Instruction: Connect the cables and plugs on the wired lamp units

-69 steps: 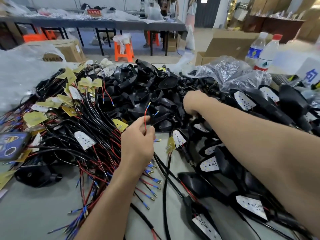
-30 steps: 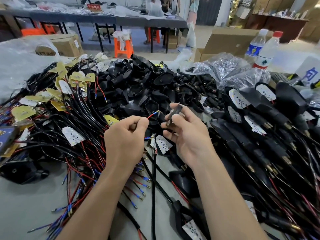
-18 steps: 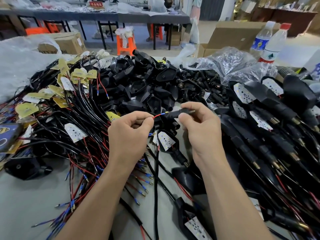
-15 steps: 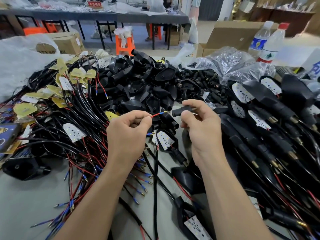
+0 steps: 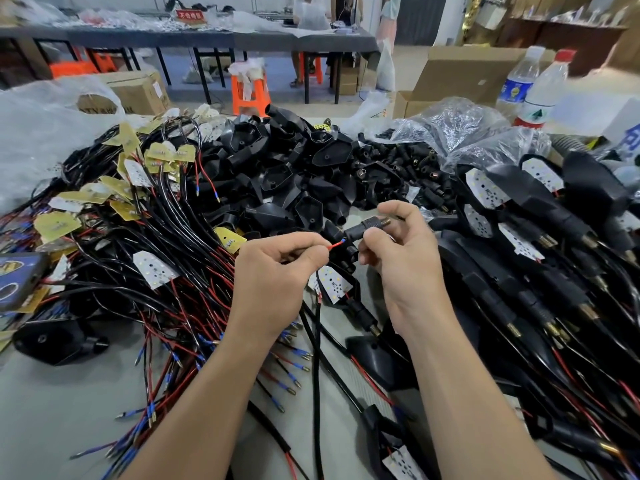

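The left hand (image 5: pixel 277 275) is pinching a red wire (image 5: pixel 333 245) and the right hand (image 5: pixel 407 265) is gripping a black plug (image 5: pixel 362 231), held above the bench (image 5: pixel 52 427) with the wire's tip just meeting the plug's mouth, so this joint is seemingly not yet seated. Cased lamps (image 5: pixel 533 202) are lying to the right, apparently finished, while a tangle of loose wires (image 5: pixel 180 258) is waiting on the left, crowding the hands.

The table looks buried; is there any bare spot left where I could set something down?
Yes: bare grey tabletop at the near left, bordered by a lone black housing, the wire ends and the left forearm. Everywhere else is crowded: wire bundle left, housings pile centre, lamp units right.
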The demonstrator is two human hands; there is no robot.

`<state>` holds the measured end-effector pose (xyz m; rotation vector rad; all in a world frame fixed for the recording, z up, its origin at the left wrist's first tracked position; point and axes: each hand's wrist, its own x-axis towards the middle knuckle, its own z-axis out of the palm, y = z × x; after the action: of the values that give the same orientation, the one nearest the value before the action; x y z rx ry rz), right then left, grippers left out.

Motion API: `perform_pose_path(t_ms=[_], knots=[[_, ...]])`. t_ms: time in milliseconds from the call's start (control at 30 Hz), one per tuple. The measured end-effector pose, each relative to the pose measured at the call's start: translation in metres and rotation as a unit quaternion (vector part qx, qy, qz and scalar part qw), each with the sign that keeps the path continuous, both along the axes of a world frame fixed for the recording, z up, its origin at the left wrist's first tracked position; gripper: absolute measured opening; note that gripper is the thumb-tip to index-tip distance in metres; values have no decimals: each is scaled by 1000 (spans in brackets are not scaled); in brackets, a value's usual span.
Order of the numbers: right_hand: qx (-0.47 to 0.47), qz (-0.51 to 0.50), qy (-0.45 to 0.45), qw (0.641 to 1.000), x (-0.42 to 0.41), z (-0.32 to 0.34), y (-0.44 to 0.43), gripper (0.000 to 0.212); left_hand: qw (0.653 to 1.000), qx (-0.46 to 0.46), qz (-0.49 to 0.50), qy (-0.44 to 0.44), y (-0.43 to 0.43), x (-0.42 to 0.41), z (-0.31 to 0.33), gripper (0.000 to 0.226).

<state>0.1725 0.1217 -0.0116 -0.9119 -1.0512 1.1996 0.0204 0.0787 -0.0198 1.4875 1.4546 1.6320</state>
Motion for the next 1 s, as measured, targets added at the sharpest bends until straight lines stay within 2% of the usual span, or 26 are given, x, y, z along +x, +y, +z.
perform_pose_path(t_ms=[267, 400, 567, 667, 733, 900, 1000], knots=[[-56, 102, 122, 986, 4, 6, -2, 25, 998, -22, 58, 15, 0, -1, -3, 39], [-55, 82, 119, 988, 3, 6, -2, 24, 998, -31, 34, 43, -3, 0, -1, 29], [-32, 89, 39, 995, -1, 3, -5, 30, 994, -15, 29, 102, -9, 4, -1, 33], [-30, 107, 19, 994, -7, 3, -10, 31, 997, -10, 50, 65, -8, 4, -3, 22], [-28, 97, 32, 994, -9, 5, -11, 32, 997, -18, 52, 47, -7, 1, -2, 19], [-26, 52, 121, 991, -7, 7, -7, 33, 994, -70, 36, 82, -5, -4, -5, 6], [-26, 46, 123, 991, -3, 5, -5, 31, 993, -71, 29, 88, -4, -4, -7, 18]])
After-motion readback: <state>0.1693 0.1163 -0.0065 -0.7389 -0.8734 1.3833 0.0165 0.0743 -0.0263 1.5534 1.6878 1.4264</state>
